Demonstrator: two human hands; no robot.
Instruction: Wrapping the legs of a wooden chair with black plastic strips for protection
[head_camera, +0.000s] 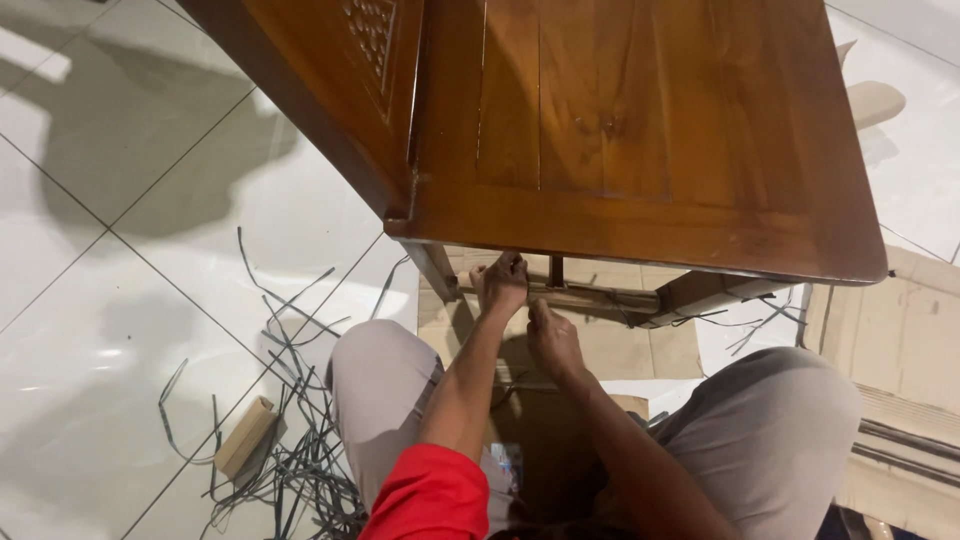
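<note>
View from above of a person crouched on a white tiled floor (120, 300), both knees in grey trousers (770, 430) spread apart and one red sleeve (430, 495) at the lower edge. A large brown wooden furniture panel (640, 130), polished and grooved, fills the upper half; a carved section (370, 30) meets it at the left corner. Flattened cardboard (900, 340) lies under and to the right of the furniture, with nothing visible on it but dark strips. Below the panel's front edge runs a horizontal wooden rail (590, 297), partly in shadow, joined to a leg (432, 268) at the left. The left hand (503, 282) is curled closed over the rail near that leg, fingers wrapped and pressed together. The right hand (553, 338) sits just below and beside it, fingers bent inward; whether it pinches anything cannot be told. A tangle of dark plastic straps (300, 440) lies on the floor to the left of the knee. Among the straps rests a small cardboard block (245, 435), lying tilted.
</note>
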